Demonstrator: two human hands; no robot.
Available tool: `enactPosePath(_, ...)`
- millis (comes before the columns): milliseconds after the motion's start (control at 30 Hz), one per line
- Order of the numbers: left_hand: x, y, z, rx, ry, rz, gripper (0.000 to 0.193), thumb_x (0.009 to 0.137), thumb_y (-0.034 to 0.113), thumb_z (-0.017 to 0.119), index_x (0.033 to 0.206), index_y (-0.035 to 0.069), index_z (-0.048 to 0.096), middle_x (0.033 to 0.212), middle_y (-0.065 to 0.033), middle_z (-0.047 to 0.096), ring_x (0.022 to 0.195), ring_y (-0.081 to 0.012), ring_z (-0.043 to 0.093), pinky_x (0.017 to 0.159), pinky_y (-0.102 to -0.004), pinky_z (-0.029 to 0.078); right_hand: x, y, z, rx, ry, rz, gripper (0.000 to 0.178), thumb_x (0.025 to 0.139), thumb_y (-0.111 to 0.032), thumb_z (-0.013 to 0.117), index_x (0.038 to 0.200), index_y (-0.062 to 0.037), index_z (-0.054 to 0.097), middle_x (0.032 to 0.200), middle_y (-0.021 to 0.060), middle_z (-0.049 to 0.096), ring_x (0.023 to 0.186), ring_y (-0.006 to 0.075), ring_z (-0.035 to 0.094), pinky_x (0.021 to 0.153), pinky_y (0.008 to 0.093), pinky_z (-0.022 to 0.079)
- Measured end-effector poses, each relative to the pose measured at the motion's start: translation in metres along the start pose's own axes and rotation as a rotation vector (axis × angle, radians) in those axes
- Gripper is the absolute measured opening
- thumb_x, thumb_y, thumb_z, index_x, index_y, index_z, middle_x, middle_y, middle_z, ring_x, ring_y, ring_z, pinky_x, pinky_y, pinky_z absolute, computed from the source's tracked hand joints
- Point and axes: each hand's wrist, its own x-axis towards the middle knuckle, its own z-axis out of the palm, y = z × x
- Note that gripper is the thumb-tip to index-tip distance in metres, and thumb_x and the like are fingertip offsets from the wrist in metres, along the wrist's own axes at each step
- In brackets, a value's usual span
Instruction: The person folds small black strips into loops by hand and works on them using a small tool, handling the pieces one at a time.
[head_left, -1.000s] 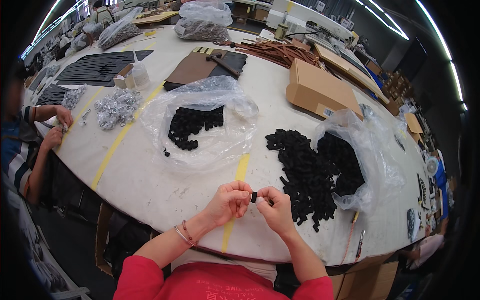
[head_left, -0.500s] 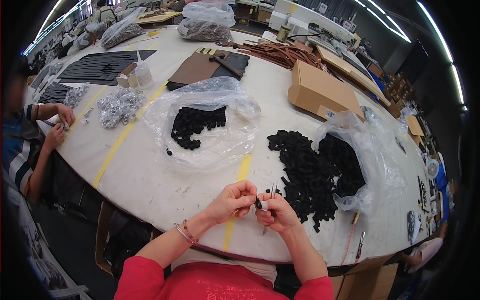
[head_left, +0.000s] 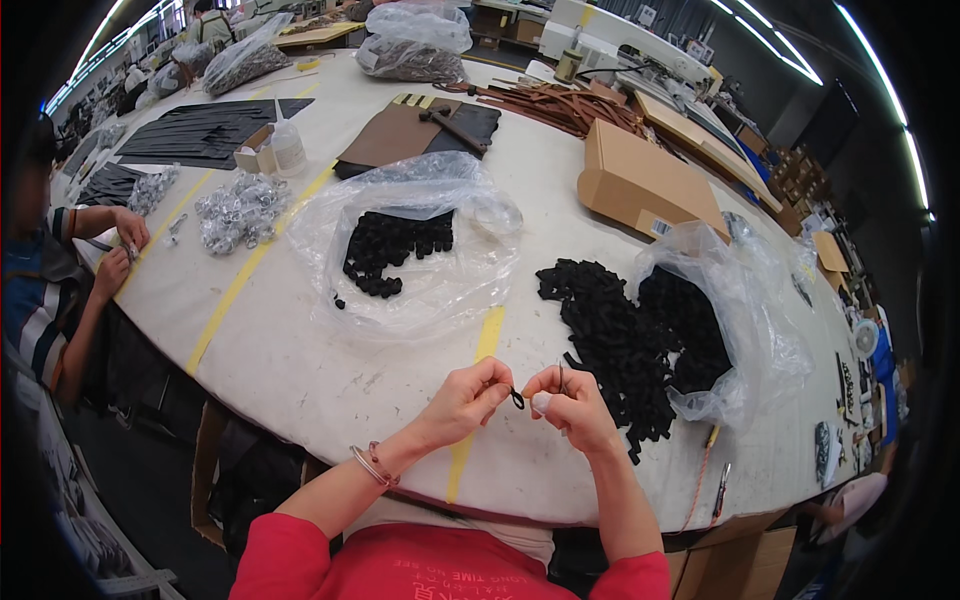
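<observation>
Over the near edge of the table, my left hand (head_left: 467, 400) pinches a small black loop (head_left: 517, 398) between thumb and fingertips. The loop hangs in the gap between my two hands, its opening showing. My right hand (head_left: 572, 405) is closed just right of the loop, with white wrapping on a digit. A slim metal tool (head_left: 561, 376) is tucked in its fingers; only a short end shows, so its kind is unclear. Right of my hands lies a heap of small black fabric-like pieces (head_left: 610, 345), partly inside a clear plastic bag (head_left: 770, 350).
Ahead lies another clear bag (head_left: 310, 235) with black pieces (head_left: 400, 245). A cardboard box (head_left: 650, 180), brown straps (head_left: 560, 108), a hammer (head_left: 452, 130) and a white bottle (head_left: 288, 148) stand farther off. At left, a co-worker's hands (head_left: 122, 245) work near bagged metal parts (head_left: 240, 212).
My right hand has moved slightly up and right, away from the left fingers. The black piece now shows as an open loop. The metal tool has turned and is mostly hidden.
</observation>
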Motion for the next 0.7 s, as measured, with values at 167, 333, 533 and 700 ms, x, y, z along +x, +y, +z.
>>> enactPosePath(167,0.001,0.001,0.004,0.323,0.05,0.161,0.005,0.083,0.006,0.048,0.085,0.001,0.047,0.061,-0.0048,0.047,0.054,-0.0105,0.046,0.05,-0.0252,0.037,0.003,0.0,0.002,-0.441,0.055,-0.143,0.015,0.065,-0.008,0.058,0.076,0.0031,0.059,0.059,0.0,0.051,0.051,0.0026,0.042,0.045,0.0178,0.032)
enactPosePath(333,0.0,-0.002,0.006,0.418,0.109,0.249,0.006,0.083,0.005,0.047,0.084,0.0,0.048,0.063,-0.0056,0.05,0.055,-0.0112,0.049,0.05,-0.0256,0.039,0.005,0.005,0.016,-0.669,0.133,-0.266,0.014,0.066,-0.005,0.055,0.074,0.006,0.057,0.052,0.0008,0.046,0.05,0.0025,0.038,0.045,0.0196,0.032)
enactPosePath(533,-0.006,0.009,0.011,-0.111,0.184,-0.114,0.009,0.084,0.007,0.049,0.081,0.0,0.052,0.068,-0.0008,0.055,0.05,-0.005,0.049,0.044,-0.0173,0.039,0.004,0.012,0.018,-0.466,0.29,-0.253,0.005,0.068,-0.004,0.054,0.066,0.0011,0.052,0.053,-0.0038,0.045,0.05,0.0013,0.036,0.044,0.0186,0.029)
enactPosePath(700,-0.012,0.01,0.02,0.145,0.25,0.02,0.007,0.079,0.005,0.055,0.076,-0.001,0.053,0.063,-0.0037,0.056,0.049,-0.0065,0.051,0.043,-0.0221,0.04,0.002,0.019,0.022,-0.371,0.298,-0.268,0.005,0.07,-0.003,0.054,0.069,0.0018,0.053,0.054,-0.0045,0.045,0.05,0.0011,0.037,0.045,0.0176,0.03)
